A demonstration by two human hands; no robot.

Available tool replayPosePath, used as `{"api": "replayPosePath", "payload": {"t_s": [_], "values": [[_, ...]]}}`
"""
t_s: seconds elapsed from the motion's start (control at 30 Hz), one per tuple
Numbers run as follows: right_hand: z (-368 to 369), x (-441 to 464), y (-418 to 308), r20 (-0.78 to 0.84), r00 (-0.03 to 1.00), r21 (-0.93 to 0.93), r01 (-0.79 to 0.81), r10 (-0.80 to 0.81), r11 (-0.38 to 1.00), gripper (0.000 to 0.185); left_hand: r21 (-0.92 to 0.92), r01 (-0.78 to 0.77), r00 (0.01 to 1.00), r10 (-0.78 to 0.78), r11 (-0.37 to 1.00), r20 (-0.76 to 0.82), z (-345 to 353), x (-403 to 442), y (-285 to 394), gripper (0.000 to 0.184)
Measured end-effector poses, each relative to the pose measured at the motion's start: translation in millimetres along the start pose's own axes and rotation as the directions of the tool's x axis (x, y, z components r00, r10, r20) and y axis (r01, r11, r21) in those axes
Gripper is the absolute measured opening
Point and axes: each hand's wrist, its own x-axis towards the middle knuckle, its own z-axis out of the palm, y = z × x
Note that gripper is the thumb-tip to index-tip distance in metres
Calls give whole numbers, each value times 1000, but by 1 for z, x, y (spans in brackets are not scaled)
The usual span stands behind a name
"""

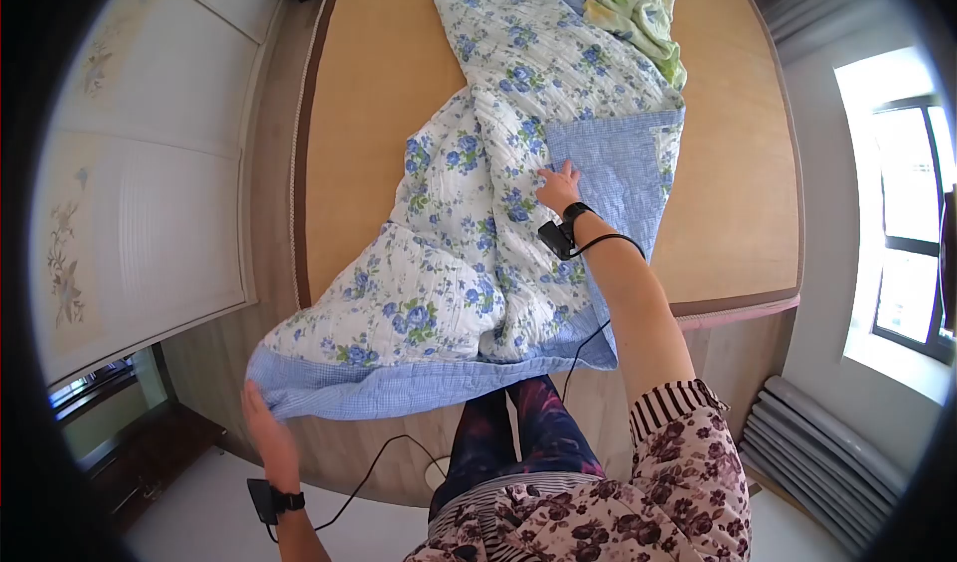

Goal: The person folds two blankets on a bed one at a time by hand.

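Note:
A quilted bedspread [439, 263], white with blue flowers and a blue checked border, lies bunched lengthwise over the bed and hangs past its near edge. My right hand [558, 189] rests on it, fingers spread, beside a folded-over patch of the blue checked underside [610, 158]. At the quilt's near left corner is my left hand [270, 440], its fingers stretched out along the blue border; slight blur hides whether they press on the cloth. Both wrists wear black straps with small devices and cables.
A tan mattress [733, 213] with a brown edge lies under the quilt. Green-and-yellow cloth [633, 9] is heaped at the far end. White cabinet doors [150, 183] stand on the left, a window [907, 223] on the right. Grey folded panels [817, 462] lie at lower right.

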Motion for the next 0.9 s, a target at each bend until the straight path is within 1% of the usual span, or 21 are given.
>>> {"api": "replayPosePath", "payload": {"t_s": [0.07,0.1,0.17,0.2,0.27,0.3,0.33,0.37,0.43,0.47,0.57,0.6,0.63,0.67,0.73,0.77,0.8,0.87,0.9], "values": [[0,10,0,12,996,55,-93,93,994,55,-81,37,999,-40,996,-37,9,3,-21,39],[1,14,0,20,990,81,-140,139,987,56,-80,59,998,-58,995,14,7,5,-29,36],[15,26,13,-133,971,74,-192,200,979,54,-73,105,989,-96,992,116,-5,10,-40,30],[19,31,18,-212,951,73,-213,224,974,54,-91,101,992,-93,991,82,-9,13,-39,27],[8,39,31,-233,944,249,-176,235,952,53,-141,79,997,-79,987,5,-13,23,-32,23],[3,42,37,-243,939,334,-153,242,930,53,-157,39,999,-40,987,-6,-19,27,-29,24],[-2,40,38,-410,890,329,-60,200,942,50,-173,-2,1000,-1,985,-17,-28,32,-26,25],[-9,38,41,-392,889,397,-70,238,915,50,-188,-42,999,37,981,-29,-37,36,-23,27],[-50,11,28,-346,886,525,-90,308,847,49,-196,-125,989,105,973,-106,-56,49,-18,31],[-63,-3,22,-415,827,559,-98,380,823,47,-197,-165,980,138,966,-144,-67,55,-16,33],[-84,-36,6,-516,728,579,-92,452,810,45,-171,-263,948,221,950,-227,-105,65,-11,42],[-100,-56,-11,-362,809,737,-56,464,674,41,-251,-339,927,276,907,-255,-109,71,-20,44],[-116,-79,-28,-207,879,862,-45,430,506,38,-325,-412,901,326,851,-287,-107,75,-30,47],[-133,-107,-51,-61,933,947,-58,354,316,35,-392,-481,870,373,784,-322,-106,80,-41,49],[-143,-166,-106,-55,974,997,41,218,68,29,-475,-560,819,538,679,-197,-118,87,-59,43],[-141,-201,-137,-58,987,996,68,147,-62,26,-429,-672,734,619,604,-279,-124,88,-66,37],[-141,-237,-172,-119,989,990,125,92,-67,25,-371,-770,634,689,519,-353,-132,89,-71,31],[-136,-311,-249,-239,971,968,237,-16,-86,24,-365,-858,493,780,362,-385,-149,94,-82,25],[-128,-348,-288,-246,969,968,243,-36,-63,24,-332,-898,411,818,287,-404,-149,98,-98,24]]}}
